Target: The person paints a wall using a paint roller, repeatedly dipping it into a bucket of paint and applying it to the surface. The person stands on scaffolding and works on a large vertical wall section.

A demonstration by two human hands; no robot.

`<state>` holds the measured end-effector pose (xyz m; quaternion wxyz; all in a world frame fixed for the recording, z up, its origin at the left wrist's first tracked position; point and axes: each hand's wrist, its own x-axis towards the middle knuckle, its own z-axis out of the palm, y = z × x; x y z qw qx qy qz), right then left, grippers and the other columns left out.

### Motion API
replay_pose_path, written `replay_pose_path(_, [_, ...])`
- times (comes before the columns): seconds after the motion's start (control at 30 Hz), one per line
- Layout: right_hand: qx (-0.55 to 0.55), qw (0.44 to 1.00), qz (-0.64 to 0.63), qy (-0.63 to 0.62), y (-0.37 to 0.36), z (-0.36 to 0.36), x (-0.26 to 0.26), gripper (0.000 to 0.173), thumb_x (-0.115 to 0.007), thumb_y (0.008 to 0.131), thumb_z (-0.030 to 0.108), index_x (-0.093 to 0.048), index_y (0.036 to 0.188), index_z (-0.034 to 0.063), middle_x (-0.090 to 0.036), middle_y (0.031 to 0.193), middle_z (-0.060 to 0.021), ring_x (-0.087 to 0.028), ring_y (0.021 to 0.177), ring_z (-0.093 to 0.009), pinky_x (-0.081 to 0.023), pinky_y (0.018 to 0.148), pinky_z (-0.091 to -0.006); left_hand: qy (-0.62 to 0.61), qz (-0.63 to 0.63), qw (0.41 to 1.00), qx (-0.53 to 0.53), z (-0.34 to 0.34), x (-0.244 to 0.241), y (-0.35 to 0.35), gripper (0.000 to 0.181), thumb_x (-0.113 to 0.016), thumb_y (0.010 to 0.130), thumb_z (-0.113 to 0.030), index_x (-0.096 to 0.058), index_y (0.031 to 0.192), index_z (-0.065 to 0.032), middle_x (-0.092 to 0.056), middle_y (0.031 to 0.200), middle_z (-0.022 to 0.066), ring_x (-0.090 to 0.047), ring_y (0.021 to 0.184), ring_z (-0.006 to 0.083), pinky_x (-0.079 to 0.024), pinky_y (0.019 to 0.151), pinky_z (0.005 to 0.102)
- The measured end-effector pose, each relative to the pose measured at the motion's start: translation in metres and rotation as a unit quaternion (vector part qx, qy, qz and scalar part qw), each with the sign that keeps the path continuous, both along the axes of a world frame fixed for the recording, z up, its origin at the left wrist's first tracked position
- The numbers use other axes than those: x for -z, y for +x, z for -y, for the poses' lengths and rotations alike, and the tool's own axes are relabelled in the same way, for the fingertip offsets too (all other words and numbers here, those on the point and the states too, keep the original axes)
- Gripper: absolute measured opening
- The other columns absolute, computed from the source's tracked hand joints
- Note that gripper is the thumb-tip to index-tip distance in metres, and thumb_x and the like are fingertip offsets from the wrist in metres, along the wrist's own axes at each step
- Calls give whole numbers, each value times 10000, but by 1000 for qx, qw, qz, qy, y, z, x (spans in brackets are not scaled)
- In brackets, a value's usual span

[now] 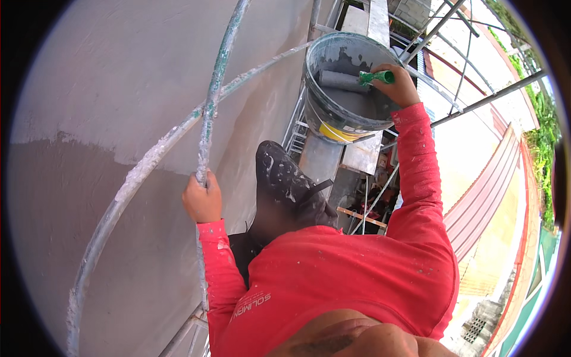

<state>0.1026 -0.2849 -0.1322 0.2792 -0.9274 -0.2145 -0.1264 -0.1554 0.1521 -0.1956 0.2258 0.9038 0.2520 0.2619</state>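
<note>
My right hand (397, 85) grips the green handle (379, 77) of a paint roller over the rim of a large plastic bucket (330, 118). Inside the bucket, the roller's grey-coated sleeve (341, 81) lies at the surface of grey liquid (352, 101), and dried grey splashes mark the inner wall. My left hand (203, 197) is closed around a paint-crusted scaffold pole (213, 98) in front of the wall. The plastered wall (111, 80) at the left has a paler upper area and a darker grey area (102, 196) below it.
A curved scaffold tube (147, 156) crosses before the wall. The bucket stands on metal scaffold planks (321, 154), with a drop beside them to cluttered ground (379, 196). Diagonal braces (490, 99) run along the right. Beyond lies a corrugated metal roof (486, 192). My paint-spattered trouser leg (285, 192) is beside the planks.
</note>
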Motion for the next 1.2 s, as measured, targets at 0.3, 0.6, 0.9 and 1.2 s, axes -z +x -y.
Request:
replay_pose_path(0.3, [9, 1000, 18, 15, -43, -10, -30, 256, -736, 739, 121, -735, 989, 67, -718, 938, -143, -681, 907, -326, -532, 821, -370, 10, 8, 1000, 8, -2, 2, 0, 303, -642, 872, -277, -617, 753, 0, -625, 682, 213, -607, 646, 440, -458, 587, 501])
replay_pose_path(0.6, [59, 992, 112, 3, -168, -19, -38, 322, -760, 718, 2, -720, 1030, 75, -618, 842, -104, -634, 754, -297, -503, 691, -378, -41, 17, 999, 15, -3, 4, -1, 290, -644, 880, -272, -638, 792, 5, -621, 671, 207, -613, 629, 418, -455, 578, 486])
replay_pose_path(0.9, [48, 993, 111, -3, -209, -15, -37, 352, -777, 696, -23, -715, 1028, 76, -603, 835, -93, -618, 736, -281, -494, 664, -366, -9, 8, 1000, 20, -8, 9, 0, 313, -633, 894, -309, -647, 812, -7, -628, 680, 205, -612, 640, 422, -455, 584, 493])
replay_pose_path(1.2, [26, 998, 23, -59, -206, -29, -72, 317, -731, 788, 105, -712, 1096, 32, -698, 917, -171, -671, 718, -295, -516, 657, -387, -7, -44, 999, -2, -4, 2, -3, 342, -617, 904, -351, -660, 843, -17, -655, 737, 187, -625, 697, 424, -472, 627, 488])
